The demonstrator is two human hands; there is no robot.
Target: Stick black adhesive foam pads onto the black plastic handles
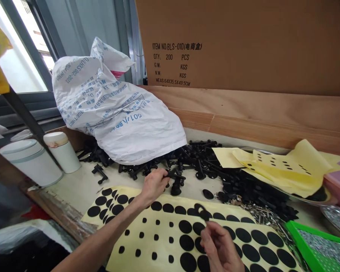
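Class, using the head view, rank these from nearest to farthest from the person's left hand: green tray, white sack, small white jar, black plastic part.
1. The black plastic part, pinched in the left hand.
2. The white sack, just behind the hand.
3. The small white jar, off to the left.
4. The green tray, far right, at the near edge.

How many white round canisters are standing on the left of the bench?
2. The larger canister stands far left; the smaller canister is just right of it, near the white sack. Others may be hidden behind the sack.
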